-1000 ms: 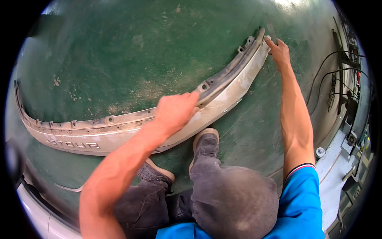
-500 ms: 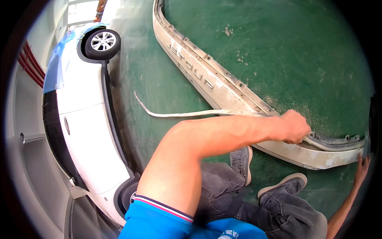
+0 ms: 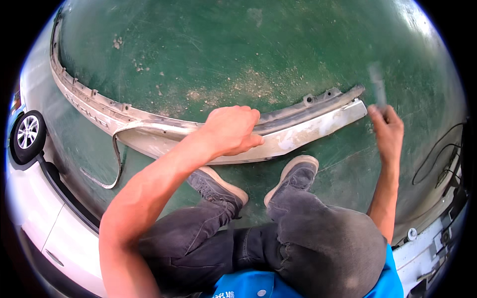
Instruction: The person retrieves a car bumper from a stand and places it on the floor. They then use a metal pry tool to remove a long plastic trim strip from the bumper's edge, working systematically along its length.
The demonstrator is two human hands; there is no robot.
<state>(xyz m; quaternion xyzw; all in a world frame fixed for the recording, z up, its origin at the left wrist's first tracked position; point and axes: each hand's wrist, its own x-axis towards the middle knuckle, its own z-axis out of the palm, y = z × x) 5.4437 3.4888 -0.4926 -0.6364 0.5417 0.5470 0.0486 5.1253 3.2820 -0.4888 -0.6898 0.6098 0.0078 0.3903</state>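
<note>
A long, scuffed white bumper panel (image 3: 318, 126) with raised lettering lies across the floor in front of my feet. Along its far edge runs a strip (image 3: 310, 113), dark at the right; its pale, loose tail (image 3: 119, 166) hangs off the near side at the left. My left hand (image 3: 233, 130) is closed around the strip near the middle of the panel. Beyond the panel's right end, my right hand (image 3: 386, 129) grips a thin, pale blade-like tool (image 3: 377, 84). The tool is smeared by motion, so its exact kind does not show.
Crumbs of debris (image 3: 253, 82) are scattered over the green floor (image 3: 308, 44) behind the panel. A white car (image 3: 64, 233) stands at the left. Dark cables (image 3: 442, 154) and metal parts (image 3: 427, 268) are at the right. My shoes (image 3: 293, 176) are close to the panel.
The view has swung right, so the car and panel sit further left. My right hand has come away from the panel's end, raising the blade-like tool. My left hand stays closed at the strip.
</note>
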